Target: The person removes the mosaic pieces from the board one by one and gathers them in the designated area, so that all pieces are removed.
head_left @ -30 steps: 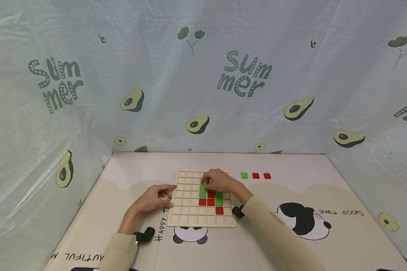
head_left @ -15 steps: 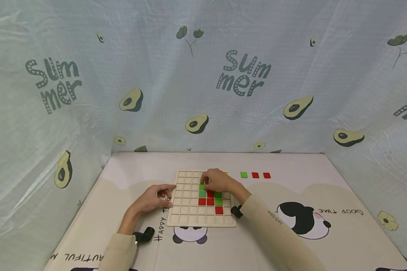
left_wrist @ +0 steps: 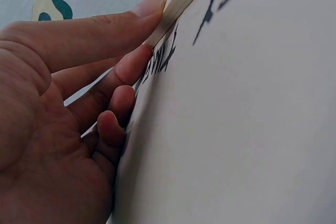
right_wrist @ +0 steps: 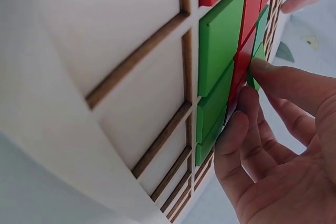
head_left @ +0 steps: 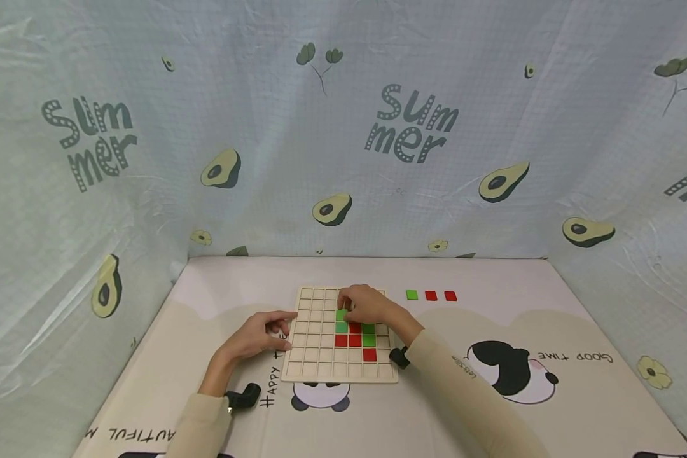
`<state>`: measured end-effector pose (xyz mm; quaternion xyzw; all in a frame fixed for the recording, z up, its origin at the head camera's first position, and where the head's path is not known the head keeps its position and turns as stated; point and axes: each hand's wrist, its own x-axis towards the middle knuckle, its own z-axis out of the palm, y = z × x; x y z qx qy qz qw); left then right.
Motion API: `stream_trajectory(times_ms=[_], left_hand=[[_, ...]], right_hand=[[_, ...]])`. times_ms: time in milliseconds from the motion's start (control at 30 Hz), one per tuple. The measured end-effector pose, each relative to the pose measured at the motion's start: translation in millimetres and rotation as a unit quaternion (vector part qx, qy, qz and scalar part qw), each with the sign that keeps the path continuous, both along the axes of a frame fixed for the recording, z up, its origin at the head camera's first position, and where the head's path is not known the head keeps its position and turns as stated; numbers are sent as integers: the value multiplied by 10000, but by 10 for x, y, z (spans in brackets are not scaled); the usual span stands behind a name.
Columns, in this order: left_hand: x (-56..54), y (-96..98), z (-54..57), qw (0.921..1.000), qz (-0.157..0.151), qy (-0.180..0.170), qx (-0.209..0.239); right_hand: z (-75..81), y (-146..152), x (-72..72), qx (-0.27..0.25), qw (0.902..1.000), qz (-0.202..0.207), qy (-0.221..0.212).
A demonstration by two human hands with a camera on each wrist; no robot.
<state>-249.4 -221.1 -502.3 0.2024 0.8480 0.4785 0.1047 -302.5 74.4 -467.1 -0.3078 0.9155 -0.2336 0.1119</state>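
Note:
A pale wooden grid board (head_left: 312, 369) lies on the table, with several red and green square tiles set in its cells. My right hand (head_left: 369, 305) is over the board's far half. In the right wrist view, its thumb and fingers pinch a green tile (right_wrist: 254, 80) at the edges, low against the grid. Fingers partly hide the tiles around it. My left hand (head_left: 257, 334) rests at the board's left edge, thumb and index finger apart and touching it. In the left wrist view, the thumb (left_wrist: 149, 6) presses on the wooden edge, the other fingers loosely bent.
Beyond the board's right corner lie a loose green tile (head_left: 412, 295) and two red tiles, one red tile (head_left: 431, 296) beside it and another red tile (head_left: 450, 296) farther right. A printed cloth covers the table (head_left: 492, 299). Patterned curtain (head_left: 275, 127) walls stand behind and at both sides.
Both hands and the tiles stay in place. Only a very slight shift of the whole head view shows.

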Motion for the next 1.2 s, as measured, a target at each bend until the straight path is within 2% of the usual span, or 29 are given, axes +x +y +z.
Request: stream_trajectory(times_ms=[667,1000,1200], left_hand=[[9,0,12,10000,31,-43,22],[4,-1,0,10000,47,-31,-25],[8,1,2,10000,39,-54,-2]], right_hand=[[-7,12,18,-177,9997,-153,-107],[-55,17,16,-239,9997,-107,10],[-12,86,35,-450,9989,-136,12]])
